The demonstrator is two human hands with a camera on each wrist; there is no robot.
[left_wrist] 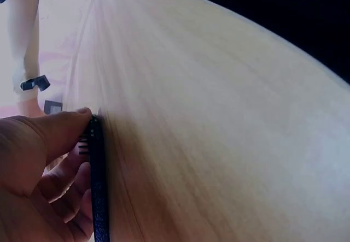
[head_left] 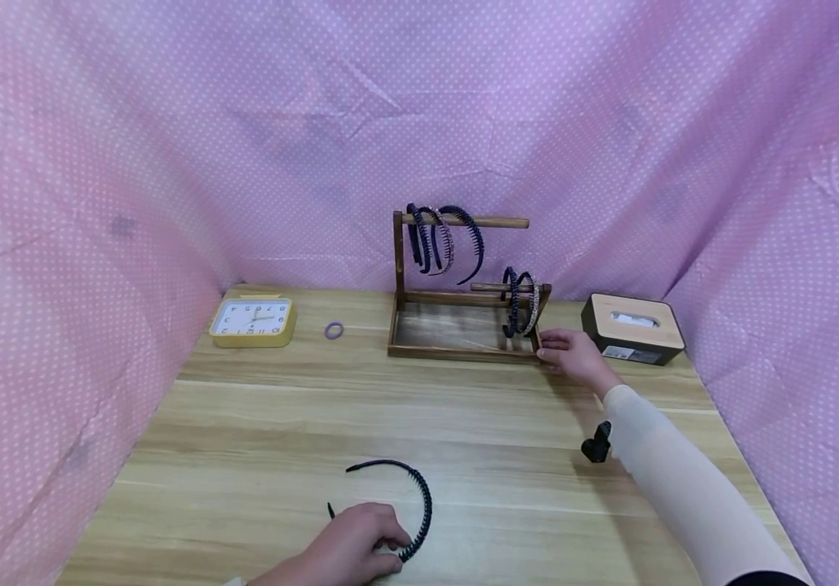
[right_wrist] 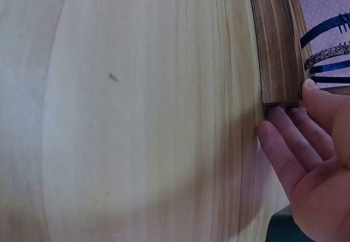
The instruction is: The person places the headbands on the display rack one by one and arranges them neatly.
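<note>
My left hand (head_left: 353,545) pinches a black toothed headband (head_left: 425,496) low over the front of the table. In the left wrist view the thumb and fingertips meet at the headband (left_wrist: 97,182), whose teeth face the fingers. At the back, a brown wooden rack (head_left: 463,355) carries several headbands on two bars, some dark, others glittery. My right hand (head_left: 573,356) touches the rack's right front corner. In the right wrist view, the fairly straight fingers of that hand (right_wrist: 311,143) reach the end of the wooden rim (right_wrist: 279,56), with the thumb by its top edge.
A yellow alarm clock (head_left: 254,321) lies at the back left, a purple ring-shaped band (head_left: 334,330) beside it. Right of the rack stands a tissue box (head_left: 631,325) with a wooden lid. Pink dotted cloth (head_left: 316,146) hangs around the table (head_left: 265,439).
</note>
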